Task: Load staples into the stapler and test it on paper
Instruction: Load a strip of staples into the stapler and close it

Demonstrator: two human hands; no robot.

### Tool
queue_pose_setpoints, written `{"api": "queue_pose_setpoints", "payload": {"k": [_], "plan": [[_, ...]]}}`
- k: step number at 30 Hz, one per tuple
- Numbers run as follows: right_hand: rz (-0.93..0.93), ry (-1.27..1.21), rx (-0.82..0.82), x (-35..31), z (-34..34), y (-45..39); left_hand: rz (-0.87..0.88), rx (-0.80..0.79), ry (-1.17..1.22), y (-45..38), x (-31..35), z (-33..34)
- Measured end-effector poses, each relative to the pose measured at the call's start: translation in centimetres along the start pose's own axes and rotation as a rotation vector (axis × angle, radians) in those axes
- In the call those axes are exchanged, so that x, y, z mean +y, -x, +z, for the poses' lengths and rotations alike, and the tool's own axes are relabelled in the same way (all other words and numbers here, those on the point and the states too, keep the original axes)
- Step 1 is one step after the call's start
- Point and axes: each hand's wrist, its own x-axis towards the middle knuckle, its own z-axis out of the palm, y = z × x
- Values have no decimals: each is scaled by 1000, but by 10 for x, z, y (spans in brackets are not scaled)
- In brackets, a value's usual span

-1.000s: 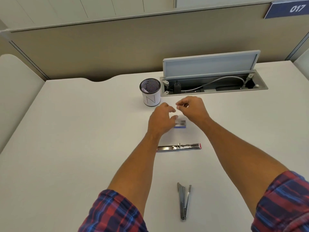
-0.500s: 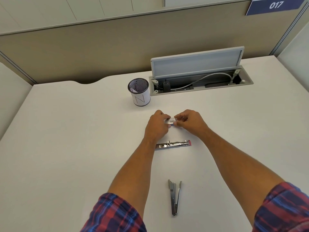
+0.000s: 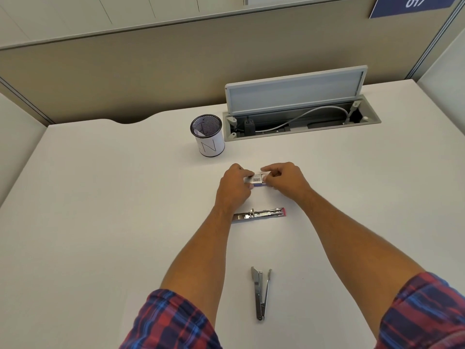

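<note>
Both hands are grasping the staple box (image 3: 257,178) crosswise, left hand (image 3: 232,188) and right hand (image 3: 286,178) at opposite ends; the stapler (image 3: 259,214) is lying just nearward, parallel.

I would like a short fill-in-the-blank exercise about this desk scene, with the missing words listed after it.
1. Both hands hold the small ___ box above the desk.
2. The mesh cup bears the letter ___.
3. The opened stapler lies ___ to the person than the box.
4. The lid of the cable tray stands ___.

Missing words: staple; N; nearer; open
</note>
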Motion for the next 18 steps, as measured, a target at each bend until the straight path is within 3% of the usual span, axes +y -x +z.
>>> {"api": "queue_pose_setpoints", "payload": {"k": [5, 18], "plan": [[-54, 92, -63, 2, -2, 1, 8, 16, 59, 1, -3, 0], [21, 86, 145, 0, 2, 4, -37, 29, 176, 4, -10, -1]]}}
